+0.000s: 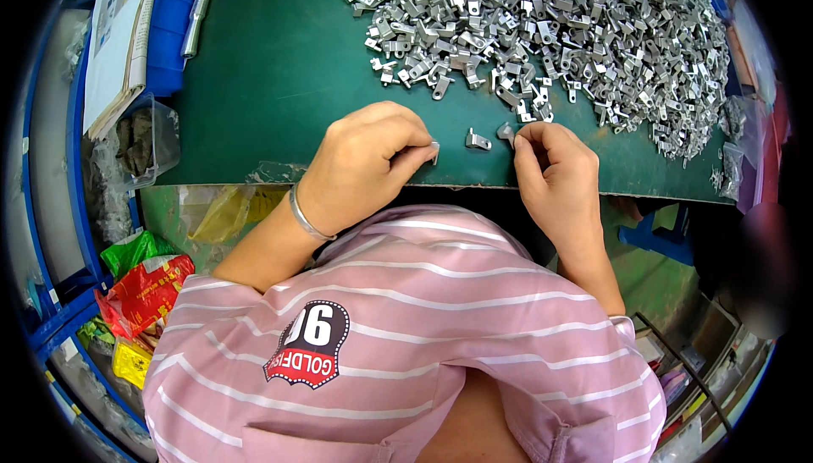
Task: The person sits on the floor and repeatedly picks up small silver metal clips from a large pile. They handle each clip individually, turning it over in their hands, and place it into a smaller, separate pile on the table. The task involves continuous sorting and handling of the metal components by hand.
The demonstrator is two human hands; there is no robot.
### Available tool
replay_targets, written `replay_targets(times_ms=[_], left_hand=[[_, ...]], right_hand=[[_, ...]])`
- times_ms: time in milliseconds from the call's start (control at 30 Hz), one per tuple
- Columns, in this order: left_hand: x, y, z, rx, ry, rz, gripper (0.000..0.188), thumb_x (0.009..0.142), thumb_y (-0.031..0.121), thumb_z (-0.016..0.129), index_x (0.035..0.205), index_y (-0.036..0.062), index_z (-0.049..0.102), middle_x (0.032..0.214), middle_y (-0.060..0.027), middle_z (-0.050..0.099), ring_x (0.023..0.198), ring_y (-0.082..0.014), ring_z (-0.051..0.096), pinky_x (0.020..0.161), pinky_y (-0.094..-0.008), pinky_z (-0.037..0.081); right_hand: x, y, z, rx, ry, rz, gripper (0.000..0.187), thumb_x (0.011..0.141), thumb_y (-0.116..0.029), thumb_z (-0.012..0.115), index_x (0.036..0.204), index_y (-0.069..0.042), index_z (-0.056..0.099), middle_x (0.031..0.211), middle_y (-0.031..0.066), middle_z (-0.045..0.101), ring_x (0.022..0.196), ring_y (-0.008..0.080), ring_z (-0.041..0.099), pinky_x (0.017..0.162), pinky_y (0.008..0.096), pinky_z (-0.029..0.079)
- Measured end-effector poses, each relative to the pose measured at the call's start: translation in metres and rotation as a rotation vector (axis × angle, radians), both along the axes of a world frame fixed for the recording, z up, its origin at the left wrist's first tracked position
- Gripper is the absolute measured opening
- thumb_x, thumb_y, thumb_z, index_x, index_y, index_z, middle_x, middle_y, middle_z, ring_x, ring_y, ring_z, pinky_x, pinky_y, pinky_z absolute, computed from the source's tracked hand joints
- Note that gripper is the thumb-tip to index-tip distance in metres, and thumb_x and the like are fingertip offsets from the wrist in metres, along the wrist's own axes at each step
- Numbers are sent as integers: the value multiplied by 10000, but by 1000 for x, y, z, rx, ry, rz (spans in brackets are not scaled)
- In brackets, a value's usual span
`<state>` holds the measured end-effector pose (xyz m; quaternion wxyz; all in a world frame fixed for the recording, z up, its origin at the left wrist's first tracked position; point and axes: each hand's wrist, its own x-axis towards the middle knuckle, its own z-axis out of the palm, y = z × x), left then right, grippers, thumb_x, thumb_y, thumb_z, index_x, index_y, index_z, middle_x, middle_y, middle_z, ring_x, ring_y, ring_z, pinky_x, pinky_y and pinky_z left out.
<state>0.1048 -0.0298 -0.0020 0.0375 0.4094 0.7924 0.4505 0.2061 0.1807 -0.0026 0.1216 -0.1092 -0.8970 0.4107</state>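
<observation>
My left hand [368, 154] is closed over the near part of the green table, thumb and forefinger pinching a small metal bracket [435, 152] that shows only at its edge. To its right, my right hand [555, 171] pinches another small silver bracket [506, 133] between thumb and fingertips. Between the two hands a single loose bracket [478, 139] lies on the tabletop, touched by neither. Beyond them spreads a large heap of the same bent metal brackets [542, 31], with holes in their tabs, reaching from the middle to the far right.
The green tabletop [254, 82] ends at a worn front edge close to my body. At left stand a blue bin [174, 31], a paper booklet [118, 35] and a clear plastic box [152, 141]. Plastic bags [732, 162] lie at the right edge. Coloured packets [148, 294] sit lower left.
</observation>
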Motion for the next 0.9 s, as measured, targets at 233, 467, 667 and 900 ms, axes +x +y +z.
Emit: replay_targets(times_ms=[233,467,667,900], left_hand=[[-2,-10,-2,-24,38,-87,184,708,-46,776,824,15,647,875,-98,680,760,-220,661,644,-303,529],[0,-5,4,-92,-119,-67,244,702,-34,781,896,32,648,902,-86,636,740,-238,620,645,-315,508],[-5,-6,-3,-76,39,-130,306,693,18,803,955,37,646,897,-89,606,754,-253,599,672,-331,492],[-2,1,-4,-77,36,-120,280,697,68,816,923,44,653,885,-92,606,725,-243,594,668,-342,485]], right_hand=[[3,-4,4,124,11,53,93,825,-40,691,894,8,651,774,140,617,635,311,624,579,392,506],[1,-12,-3,199,96,134,125,823,-55,709,932,-19,660,802,103,617,627,289,627,565,370,513],[0,-13,-1,176,96,166,129,815,-53,713,931,-27,664,795,99,617,621,284,625,558,364,511],[-8,-11,-1,241,242,168,99,809,-20,699,904,-30,669,771,110,612,635,292,626,567,369,510]])
